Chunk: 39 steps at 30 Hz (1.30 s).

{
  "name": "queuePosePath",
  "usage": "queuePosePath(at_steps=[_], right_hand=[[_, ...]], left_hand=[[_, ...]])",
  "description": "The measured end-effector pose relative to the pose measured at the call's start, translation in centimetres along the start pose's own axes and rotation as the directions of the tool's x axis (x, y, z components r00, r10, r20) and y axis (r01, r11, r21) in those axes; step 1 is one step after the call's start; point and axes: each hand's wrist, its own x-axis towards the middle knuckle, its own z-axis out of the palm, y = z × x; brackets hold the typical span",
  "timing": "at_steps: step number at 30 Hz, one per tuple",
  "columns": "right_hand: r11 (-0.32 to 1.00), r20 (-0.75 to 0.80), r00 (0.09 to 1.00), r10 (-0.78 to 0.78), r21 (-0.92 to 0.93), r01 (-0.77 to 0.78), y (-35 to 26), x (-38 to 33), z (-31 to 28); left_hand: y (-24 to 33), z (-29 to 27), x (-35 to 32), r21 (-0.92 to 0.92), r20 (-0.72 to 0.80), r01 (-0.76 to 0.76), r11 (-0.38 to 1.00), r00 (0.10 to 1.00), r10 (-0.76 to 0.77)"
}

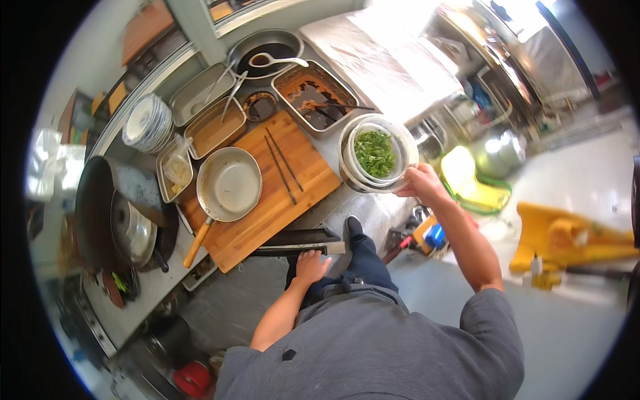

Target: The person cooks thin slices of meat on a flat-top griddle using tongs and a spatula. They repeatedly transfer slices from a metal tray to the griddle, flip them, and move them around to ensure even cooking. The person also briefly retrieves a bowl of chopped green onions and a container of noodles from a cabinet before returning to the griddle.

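Observation:
My right hand (423,185) grips the rim of a round white tub (408,148) at the right end of the counter. Chopped green herbs (375,153) lie inside it; the tub appears nested in another pale container. Below the counter, my left hand (311,269) has its fingers over the edge of what looks like a pulled-out drawer (293,239), dark inside. A wooden cutting board (303,150) lies between my hands and the back pans. On the board rest a pair of dark chopsticks (283,167) and a shallow pan (230,183) with a wooden handle.
Behind the board stand a metal tray of reddish-brown sauce (313,83), a round basin with a ladle (267,50) and several metal trays. Stacked bowls (147,120) and a large dark wok (100,207) stand left. A yellow object (567,230) lies at the far right.

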Motion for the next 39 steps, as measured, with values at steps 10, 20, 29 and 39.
queuePosePath(at_steps=[10, 20, 29, 39], right_hand=[[0.999, 0.176, 0.983, 0.042, 0.004, -0.044, -1.1, 10.3, -0.9], [0.958, 0.113, 0.987, 0.113, 0.251, -0.138, 0.8, 11.2, -1.1], [0.846, 0.265, 0.952, 0.151, 0.463, -0.263, 2.0, 6.4, 0.9], [0.052, 0.728, 0.412, -0.548, -0.462, 0.885, 13.3, 10.6, 8.7]], left_hand=[[5.5, 3.3, -3.9, -0.014, -0.384, 0.400, 0.916, 0.844, -0.374], [6.4, 6.3, -11.9, -0.112, -0.346, 0.737, 0.666, 0.600, -0.722], [3.6, 12.8, -13.8, -0.370, -0.373, 0.828, 0.422, 0.283, -0.883], [2.5, 15.3, -12.2, -0.622, -0.506, 0.703, 0.344, -0.027, -0.862]])
